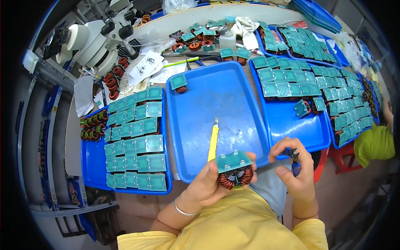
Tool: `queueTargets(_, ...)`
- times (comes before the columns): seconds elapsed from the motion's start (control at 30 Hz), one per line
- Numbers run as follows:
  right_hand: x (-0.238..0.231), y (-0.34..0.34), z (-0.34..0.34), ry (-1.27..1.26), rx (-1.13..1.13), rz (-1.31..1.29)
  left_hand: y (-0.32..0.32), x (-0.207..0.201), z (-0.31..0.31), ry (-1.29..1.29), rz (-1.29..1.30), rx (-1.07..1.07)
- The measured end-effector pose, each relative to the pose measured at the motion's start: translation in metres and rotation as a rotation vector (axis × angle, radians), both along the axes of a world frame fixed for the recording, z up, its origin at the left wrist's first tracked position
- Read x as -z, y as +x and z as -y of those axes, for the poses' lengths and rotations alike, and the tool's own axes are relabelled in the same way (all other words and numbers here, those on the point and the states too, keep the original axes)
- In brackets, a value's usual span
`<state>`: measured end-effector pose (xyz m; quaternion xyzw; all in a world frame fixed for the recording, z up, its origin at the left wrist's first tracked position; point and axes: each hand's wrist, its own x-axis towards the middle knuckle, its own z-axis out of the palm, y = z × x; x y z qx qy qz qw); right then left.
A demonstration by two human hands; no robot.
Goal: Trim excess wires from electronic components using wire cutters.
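Note:
My left hand [201, 184] is closed around a copper-wound toroidal coil [234, 180] topped by a green circuit board [233, 161], just in front of my body. A little to its right, my right hand [303, 178] grips small blue-handled cutters [295, 167], their dark jaws pointing up and apart from the coil. Beyond my left hand, a yellow utility knife [213, 141] rests in the middle blue tray [221, 93], its lower end near my fingers. One board-topped coil [179, 83] sits in that tray's far left corner.
Blue trays with rows of green-boarded coils stand at left [136, 135] and right [287, 77]. A microscope [89, 39] rises at the far left. Papers [146, 66], loose coils [194, 46] and a white bottle [227, 39] lie behind. A red stool [343, 158] is at right, near another person's yellow-green clothing.

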<state>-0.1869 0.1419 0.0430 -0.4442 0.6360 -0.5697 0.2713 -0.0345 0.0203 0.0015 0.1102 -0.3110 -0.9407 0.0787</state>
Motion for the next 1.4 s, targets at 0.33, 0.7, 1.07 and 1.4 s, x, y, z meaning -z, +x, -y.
queueTargets(0.33, 0.005, -0.001, -0.006, 0.026, -0.048, -0.104, 0.001, -0.012, 0.002, -0.114, -0.042, -0.042)
queueTargets(0.7, 0.006, 0.0, -0.005, -0.021, -0.108, -0.242, 0.002, -0.015, -0.002, -0.124, -0.082, -0.069)
queueTargets(1.07, -0.014, 0.0, -0.003, 0.109, -0.218, -0.739, 0.005, -0.013, 0.0, -0.386, 0.064, -0.274)
queueTargets(1.4, -0.029, 0.006, -0.009, 0.206, -0.224, -1.013, 0.011, -0.016, -0.002, -0.787, 0.063, -0.333)
